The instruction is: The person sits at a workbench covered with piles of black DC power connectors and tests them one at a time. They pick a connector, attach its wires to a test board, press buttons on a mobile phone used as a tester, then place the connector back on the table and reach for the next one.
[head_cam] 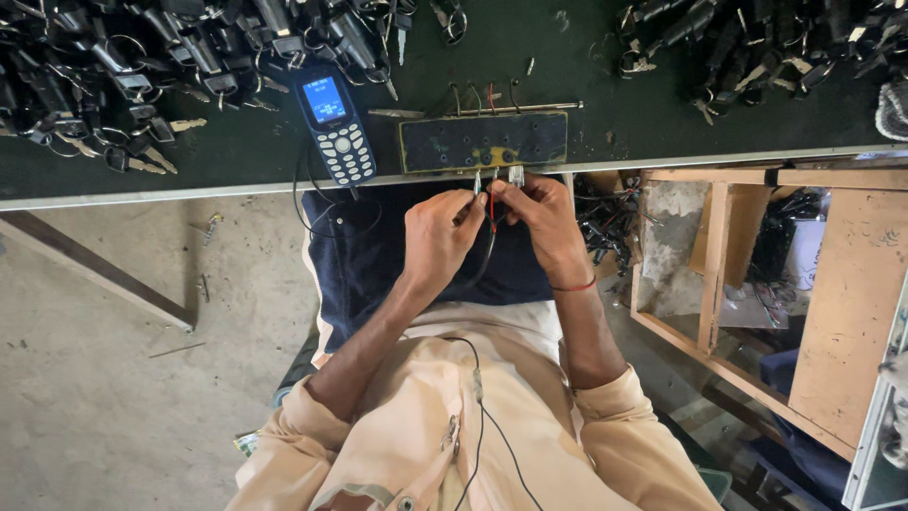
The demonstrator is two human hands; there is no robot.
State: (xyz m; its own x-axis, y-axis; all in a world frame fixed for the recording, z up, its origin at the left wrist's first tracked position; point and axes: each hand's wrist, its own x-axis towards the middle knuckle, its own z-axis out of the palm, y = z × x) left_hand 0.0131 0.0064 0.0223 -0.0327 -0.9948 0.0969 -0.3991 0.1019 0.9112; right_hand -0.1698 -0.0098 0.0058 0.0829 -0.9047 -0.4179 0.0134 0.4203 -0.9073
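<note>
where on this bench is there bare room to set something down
Bare green benchtop lies between the two key-and-lock heaps, behind the dark jig block, and right of it along the front edge. The left heap and right heap are crowded; the phone fills the gap beside the block.

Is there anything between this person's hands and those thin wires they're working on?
Nothing visible. The left hand and right hand both pinch the wires directly, just below the dark block at the bench edge.
</note>
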